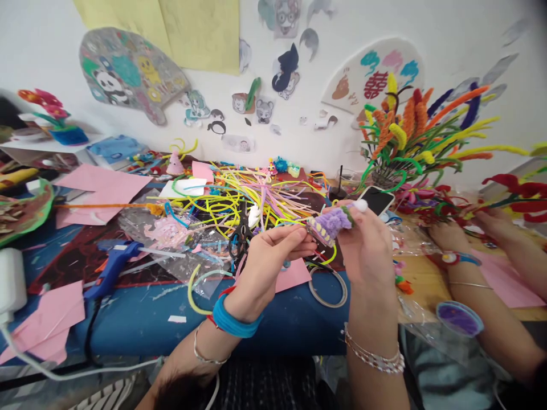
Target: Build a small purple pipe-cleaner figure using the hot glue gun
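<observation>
A small purple fuzzy pipe-cleaner figure (332, 223) is held up between my two hands above the blue table. It lies tilted, with pale yellow tufts along its lower end and a green band and white pom-pom (361, 205) at its upper end. The fingers of my left hand (270, 263) pinch the lower end. My right hand (368, 245) grips the upper end near the pom-pom, and its palm partly shows behind the figure. Just left of my left hand lie black-handled scissors (240, 236). A roll of silvery wire (328, 287) rests below the figure.
Loose yellow and pink pipe cleaners (222, 199) heap up behind my hands. A blue glue gun (111, 267) lies left, among pink paper sheets (53, 322). A phone (376, 200) and a pipe-cleaner bouquet (414, 134) stand right, beside another person's hands (448, 236) with red pieces.
</observation>
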Motion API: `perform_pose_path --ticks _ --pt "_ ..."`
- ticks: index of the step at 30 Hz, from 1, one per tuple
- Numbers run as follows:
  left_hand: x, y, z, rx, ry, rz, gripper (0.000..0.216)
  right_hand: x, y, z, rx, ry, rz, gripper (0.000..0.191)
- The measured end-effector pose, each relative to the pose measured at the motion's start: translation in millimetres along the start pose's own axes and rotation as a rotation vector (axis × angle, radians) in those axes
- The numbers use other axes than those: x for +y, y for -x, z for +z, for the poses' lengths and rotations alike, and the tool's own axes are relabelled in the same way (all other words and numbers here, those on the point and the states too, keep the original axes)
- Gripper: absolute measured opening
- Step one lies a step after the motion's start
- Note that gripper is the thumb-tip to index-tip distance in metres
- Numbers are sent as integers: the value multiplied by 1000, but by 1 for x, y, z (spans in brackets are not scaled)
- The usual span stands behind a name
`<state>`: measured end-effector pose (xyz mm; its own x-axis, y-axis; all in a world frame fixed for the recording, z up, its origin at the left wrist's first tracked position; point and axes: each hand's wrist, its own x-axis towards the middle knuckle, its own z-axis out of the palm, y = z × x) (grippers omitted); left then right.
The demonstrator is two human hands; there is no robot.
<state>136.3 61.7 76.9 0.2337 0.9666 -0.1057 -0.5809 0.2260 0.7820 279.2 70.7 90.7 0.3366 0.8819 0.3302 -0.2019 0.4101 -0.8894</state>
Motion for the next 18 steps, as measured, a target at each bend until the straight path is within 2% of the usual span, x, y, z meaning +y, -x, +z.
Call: perform_pose_path --ticks 6,18 --pt "0 0 0 -5 25 2 19 0 0 -1 -51 -13 -7 10" --pt "-3 -2 -2 -14 64 -15 20 0 -2 -1 -57 24 25 14"
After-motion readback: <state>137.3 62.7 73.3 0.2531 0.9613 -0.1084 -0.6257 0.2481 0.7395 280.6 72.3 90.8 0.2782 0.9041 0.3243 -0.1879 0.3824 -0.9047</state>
